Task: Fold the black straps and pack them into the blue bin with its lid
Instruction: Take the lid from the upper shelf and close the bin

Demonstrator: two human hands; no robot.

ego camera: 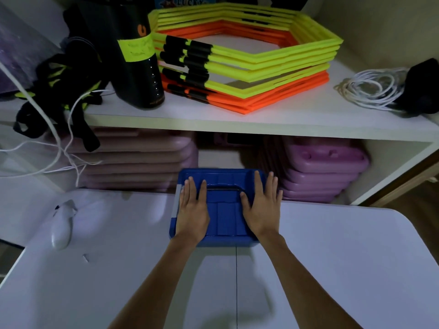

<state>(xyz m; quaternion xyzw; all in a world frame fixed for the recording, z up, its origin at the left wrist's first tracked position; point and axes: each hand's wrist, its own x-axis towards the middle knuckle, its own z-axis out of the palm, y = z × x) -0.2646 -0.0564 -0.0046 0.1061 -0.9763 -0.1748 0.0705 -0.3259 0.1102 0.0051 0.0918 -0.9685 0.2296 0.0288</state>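
- Head view, closest in: two bare forearms reach forward over the white table [332, 257], a thin seam running down its middle.
- Left hand [191, 210] lies flat on the left half of the lid [224, 219], fingers [192, 188] straight and spread a little, gripping nothing.
- Right hand [262, 207] mirrors it on the right half, palm down, fingers stretched out, thumb angled inward near the raised ridge in the lid's middle.
- Lid sits on top of the blue bin [213, 242], which stands at the table's far edge; the bin's front wall shows just under the wrists.
- No way to tell what is inside, the lid covers it.
- Off to the left on the table, a white oblong object [62, 227] lies on its own, well apart from the bin.
- Beyond the table, the lower shelf holds stacks of purple cases [325, 172].
- Up on the shelf [237, 122] above: a stack of yellow and orange hexagon frames [249, 65], a tall black cylinder [133, 58] with a yellow label beside it.
- Far left, black straps [59, 86] with yellow trim hang over the shelf edge, tangled with white cords.
- Far right, a coil of white cable [370, 89] rests beside a dark object.
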